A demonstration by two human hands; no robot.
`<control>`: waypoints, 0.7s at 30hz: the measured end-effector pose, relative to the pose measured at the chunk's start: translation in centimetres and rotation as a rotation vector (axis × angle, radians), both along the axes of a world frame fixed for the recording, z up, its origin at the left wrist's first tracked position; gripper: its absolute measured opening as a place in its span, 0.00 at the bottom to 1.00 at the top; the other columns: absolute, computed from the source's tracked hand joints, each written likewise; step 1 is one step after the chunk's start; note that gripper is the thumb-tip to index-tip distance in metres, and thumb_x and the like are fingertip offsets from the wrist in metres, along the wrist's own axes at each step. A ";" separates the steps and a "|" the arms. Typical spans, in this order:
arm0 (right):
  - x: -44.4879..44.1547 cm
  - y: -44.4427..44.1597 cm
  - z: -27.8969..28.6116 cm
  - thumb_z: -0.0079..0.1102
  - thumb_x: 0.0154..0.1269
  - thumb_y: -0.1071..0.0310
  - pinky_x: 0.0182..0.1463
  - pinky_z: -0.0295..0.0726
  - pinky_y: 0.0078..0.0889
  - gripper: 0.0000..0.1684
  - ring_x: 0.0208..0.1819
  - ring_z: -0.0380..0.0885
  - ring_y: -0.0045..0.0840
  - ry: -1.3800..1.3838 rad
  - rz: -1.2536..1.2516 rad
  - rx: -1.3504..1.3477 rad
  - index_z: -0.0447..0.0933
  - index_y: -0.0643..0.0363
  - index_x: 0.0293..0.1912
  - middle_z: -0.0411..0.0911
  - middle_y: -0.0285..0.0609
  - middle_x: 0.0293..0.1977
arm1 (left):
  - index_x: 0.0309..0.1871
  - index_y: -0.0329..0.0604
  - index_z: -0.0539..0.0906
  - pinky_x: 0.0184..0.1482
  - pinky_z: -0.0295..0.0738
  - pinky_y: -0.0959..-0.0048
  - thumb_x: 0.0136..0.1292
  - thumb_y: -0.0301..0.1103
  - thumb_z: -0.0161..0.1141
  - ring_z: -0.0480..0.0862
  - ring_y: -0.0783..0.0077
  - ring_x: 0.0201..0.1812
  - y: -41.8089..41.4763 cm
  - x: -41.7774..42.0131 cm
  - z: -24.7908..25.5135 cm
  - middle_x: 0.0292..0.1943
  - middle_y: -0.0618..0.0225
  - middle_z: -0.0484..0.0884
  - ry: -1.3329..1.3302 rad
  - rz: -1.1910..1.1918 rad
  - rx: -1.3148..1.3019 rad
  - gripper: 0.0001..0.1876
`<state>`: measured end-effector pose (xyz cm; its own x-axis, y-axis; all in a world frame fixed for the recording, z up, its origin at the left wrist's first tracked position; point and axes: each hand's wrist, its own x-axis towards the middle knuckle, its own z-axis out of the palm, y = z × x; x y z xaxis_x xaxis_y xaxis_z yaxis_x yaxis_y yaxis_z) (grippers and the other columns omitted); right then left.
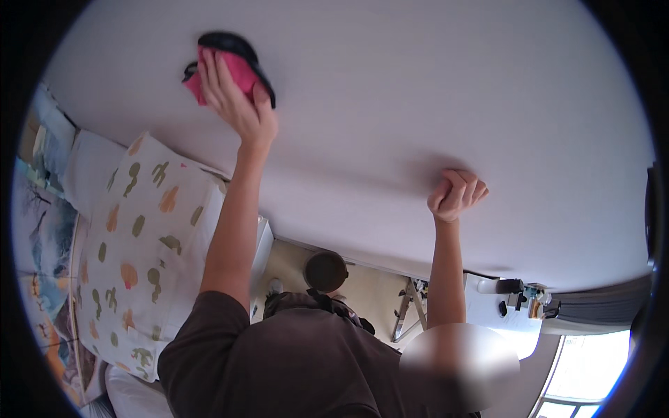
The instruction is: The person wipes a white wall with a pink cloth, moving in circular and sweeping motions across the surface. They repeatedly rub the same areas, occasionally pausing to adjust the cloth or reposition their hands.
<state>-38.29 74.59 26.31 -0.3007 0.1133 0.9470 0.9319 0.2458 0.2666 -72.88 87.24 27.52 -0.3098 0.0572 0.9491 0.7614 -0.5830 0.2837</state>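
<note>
My left hand (pixel 235 104) is raised at the upper left, its fingers laid over a folded pink cloth (pixel 238 68) with black edging. Beneath the hand, the cloth lies against the pale wall (pixel 366 78). My right hand (pixel 459 194) is lower and to the right, curled into a loose fist close to the same wall. Nothing shows in its fingers, and whether the knuckles touch the wall is hard to tell.
A bed with a patterned cover (pixel 151 230) is on the left. Below me a dark round bucket (pixel 325 271) stands on the floor near a folding ladder's legs (pixel 410 311). A white desk (pixel 481 303) with small items, a grey curtain (pixel 596 308) and a bright window (pixel 590 366) are on the right.
</note>
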 end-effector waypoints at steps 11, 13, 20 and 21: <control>-0.1 -0.8 0.4 0.56 0.46 0.63 0.40 0.61 0.36 0.11 0.31 0.68 0.28 -0.041 -0.007 -0.090 0.76 0.46 0.35 0.76 0.30 0.33 | 0.78 0.30 0.43 0.74 0.32 0.36 0.73 0.60 0.42 0.39 0.35 0.79 -8.1 15.0 -20.9 0.79 0.40 0.37 -0.087 -0.231 -0.385 0.46; 0.7 -1.5 0.9 0.59 0.46 0.69 0.41 0.63 0.36 0.16 0.33 0.69 0.28 -0.043 0.118 -0.180 0.75 0.49 0.40 0.76 0.30 0.36 | 0.77 0.28 0.50 0.73 0.32 0.36 0.73 0.52 0.45 0.44 0.34 0.78 -7.2 16.9 -16.1 0.78 0.40 0.46 0.064 -0.201 -0.218 0.41; 8.5 -6.4 3.7 0.58 0.52 0.77 0.53 0.61 0.40 0.21 0.54 0.72 0.35 0.361 0.143 -0.057 0.73 0.58 0.49 0.76 0.48 0.55 | 0.75 0.34 0.61 0.74 0.34 0.44 0.70 0.44 0.47 0.50 0.45 0.79 -8.7 21.6 3.7 0.78 0.51 0.57 0.220 -0.213 -0.082 0.34; 10.3 -7.3 4.1 0.57 0.53 0.77 0.56 0.60 0.41 0.22 0.56 0.70 0.37 0.383 0.113 -0.023 0.72 0.59 0.50 0.74 0.49 0.59 | 0.75 0.34 0.60 0.74 0.34 0.43 0.69 0.44 0.48 0.50 0.45 0.79 -8.8 22.5 3.9 0.78 0.51 0.57 0.198 -0.209 -0.066 0.35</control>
